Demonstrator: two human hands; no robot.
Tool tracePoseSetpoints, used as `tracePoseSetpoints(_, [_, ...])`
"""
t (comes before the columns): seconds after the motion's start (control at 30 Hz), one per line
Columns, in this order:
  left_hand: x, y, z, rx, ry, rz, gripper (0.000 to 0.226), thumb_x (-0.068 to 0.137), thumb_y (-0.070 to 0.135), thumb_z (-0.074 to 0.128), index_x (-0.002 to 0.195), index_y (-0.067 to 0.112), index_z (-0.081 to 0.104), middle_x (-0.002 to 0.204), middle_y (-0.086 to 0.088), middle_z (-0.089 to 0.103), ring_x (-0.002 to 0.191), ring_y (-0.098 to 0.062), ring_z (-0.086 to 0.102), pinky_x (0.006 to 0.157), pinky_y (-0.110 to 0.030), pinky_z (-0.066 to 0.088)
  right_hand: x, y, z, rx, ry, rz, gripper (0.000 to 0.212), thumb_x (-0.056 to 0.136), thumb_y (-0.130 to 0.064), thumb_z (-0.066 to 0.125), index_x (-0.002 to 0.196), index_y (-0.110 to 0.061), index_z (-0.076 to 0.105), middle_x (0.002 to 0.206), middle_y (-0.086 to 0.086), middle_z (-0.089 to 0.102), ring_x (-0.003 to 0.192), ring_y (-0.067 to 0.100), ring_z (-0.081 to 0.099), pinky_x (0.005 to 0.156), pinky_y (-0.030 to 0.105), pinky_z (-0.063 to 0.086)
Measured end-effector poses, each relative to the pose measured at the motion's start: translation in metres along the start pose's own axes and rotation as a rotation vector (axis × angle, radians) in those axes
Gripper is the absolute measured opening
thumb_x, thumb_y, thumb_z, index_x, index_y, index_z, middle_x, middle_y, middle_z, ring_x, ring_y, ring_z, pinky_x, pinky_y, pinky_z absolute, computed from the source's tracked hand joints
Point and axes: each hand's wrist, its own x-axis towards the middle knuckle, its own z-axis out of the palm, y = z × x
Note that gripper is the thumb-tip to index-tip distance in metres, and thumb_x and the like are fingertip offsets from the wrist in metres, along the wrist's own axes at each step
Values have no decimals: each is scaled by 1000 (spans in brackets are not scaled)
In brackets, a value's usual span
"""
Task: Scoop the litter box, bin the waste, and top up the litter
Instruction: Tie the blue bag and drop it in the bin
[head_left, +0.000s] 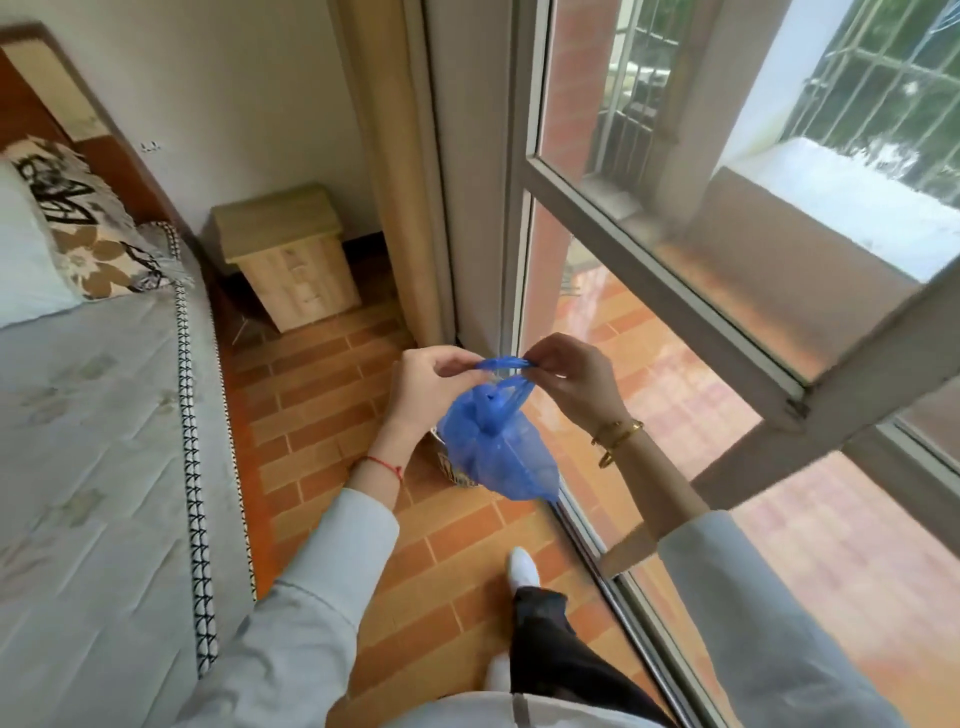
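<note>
I'm looking down into a bedroom in a home. On my left there's a bed (93, 415) with a grey quilted cover, a white pillow (23, 249) and a patterned cushion (98, 228) against a wooden headboard (130, 166). A small pale wooden bedside cabinet (291, 260) sits in the corner by a beige curtain (389, 156). Orange brick-pattern tiles (332, 415) cover the floor, and on my right a glass door (727, 260) gives onto a tiled balcony.

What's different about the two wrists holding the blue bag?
The left hand has a thin red string on its wrist; the right hand has gold bangles. The left hand is beside the bed, the right beside the glass door. Both pinch a handle loop of the blue bag, and both have pale sleeves.
</note>
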Motion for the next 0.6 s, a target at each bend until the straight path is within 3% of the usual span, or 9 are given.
tracePoseSetpoints(0.13, [76,-26,-9,49,37,-27,17,75,4,78,91,4,75,83,-5,73,74,-10,68,69,-18,54,80,18,25,-10,-34,-2,10,77,-4,73,86,-5,68,78,-1,67,68,-1,59,64,3,42])
tracePoseSetpoints(0.2, [113,-41,-12,39,59,-54,17,74,4,79,91,4,75,84,-7,74,76,-14,69,71,-20,55,117,31,38,-37,-49,-11,10,76,-6,73,85,-7,68,77,-1,67,68,-2,59,65,7,44])
tracePoseSetpoints(0.3, [163,-62,-13,54,66,-106,17,74,2,78,91,3,75,85,-10,74,75,-13,69,71,-20,55,166,51,57,-49,-104,0,10,76,-7,72,84,-10,67,79,1,70,72,11,64,69,23,52])
tracePoseSetpoints(0.43, [216,-87,-10,36,44,-184,17,74,-4,76,91,-3,73,85,-11,71,63,3,65,65,-11,50,220,78,78,-67,-172,48,10,77,-8,73,84,-13,66,81,3,71,75,15,67,70,27,56])
tracePoseSetpoints(0.6, [262,-125,-6,40,10,-285,18,73,-3,77,90,0,74,88,-18,72,66,-4,65,66,-14,51,259,111,106,-114,-241,133,11,77,-8,73,83,-14,67,81,4,71,74,18,65,70,32,56])
